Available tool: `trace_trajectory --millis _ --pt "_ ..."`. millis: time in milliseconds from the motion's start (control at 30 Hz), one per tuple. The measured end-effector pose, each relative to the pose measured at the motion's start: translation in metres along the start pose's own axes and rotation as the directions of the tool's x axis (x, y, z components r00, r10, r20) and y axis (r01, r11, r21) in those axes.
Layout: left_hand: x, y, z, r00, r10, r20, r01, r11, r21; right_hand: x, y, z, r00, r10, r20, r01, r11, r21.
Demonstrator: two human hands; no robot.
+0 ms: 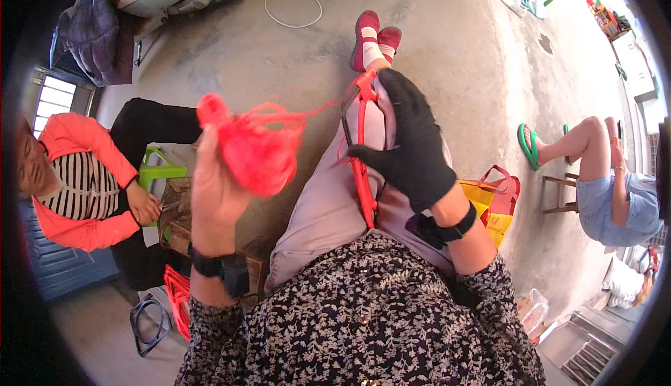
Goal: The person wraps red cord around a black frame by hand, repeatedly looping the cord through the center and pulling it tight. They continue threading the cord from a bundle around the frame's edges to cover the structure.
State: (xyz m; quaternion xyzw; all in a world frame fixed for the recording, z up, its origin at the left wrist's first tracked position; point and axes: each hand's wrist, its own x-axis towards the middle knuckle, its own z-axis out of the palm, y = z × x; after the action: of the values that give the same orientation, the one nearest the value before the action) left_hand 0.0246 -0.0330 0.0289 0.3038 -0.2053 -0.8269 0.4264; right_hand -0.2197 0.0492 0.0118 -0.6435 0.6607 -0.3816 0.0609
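My left hand (213, 190) is raised and closed around a bundle of bright red thread (255, 149); a few loose strands trail from it to the right. My right hand (412, 141), in a black glove, rests on my lap and presses on a red-wrapped frame (363, 176) that lies along my thighs. The thread strands run from the bundle toward the top of that frame. My legs in pale grey trousers stretch out ahead, ending in red shoes (374, 33).
A person in a coral jacket (77, 176) sits at my left, working over a box beside a green stool (159, 169). Another person (601, 176) sits at right on a wooden stool. A yellow and red bag (493, 204) stands by my right side. More red frames (178, 291) lie low left.
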Motion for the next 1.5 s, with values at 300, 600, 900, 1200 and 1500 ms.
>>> trace_trajectory --millis 300,600,900,1200,1500 --pt "-0.040 0.039 -0.017 0.977 0.033 0.213 -0.103 0.939 0.328 -0.019 -0.025 -0.033 0.865 -0.212 0.454 -0.080 0.836 0.543" --pt "0.016 -0.058 -0.035 0.989 -0.132 0.060 0.072 0.807 0.586 -0.076 -0.035 -0.095 0.705 -0.060 0.707 -0.673 0.255 0.694" --pt "0.024 -0.102 0.002 0.996 -0.022 0.087 -0.054 0.626 0.778 -0.102 -0.035 -0.117 0.848 -0.232 0.476 -0.352 0.425 0.834" --pt "0.025 -0.091 -0.007 0.997 0.059 0.057 -0.077 0.436 0.896 -0.128 -0.031 -0.154 0.910 0.242 0.337 -0.156 0.952 -0.263" --pt "0.045 -0.054 -0.017 0.914 0.298 0.275 -0.286 -0.005 0.958 -0.035 0.045 -0.028 0.918 0.317 0.237 -0.385 0.855 0.348"
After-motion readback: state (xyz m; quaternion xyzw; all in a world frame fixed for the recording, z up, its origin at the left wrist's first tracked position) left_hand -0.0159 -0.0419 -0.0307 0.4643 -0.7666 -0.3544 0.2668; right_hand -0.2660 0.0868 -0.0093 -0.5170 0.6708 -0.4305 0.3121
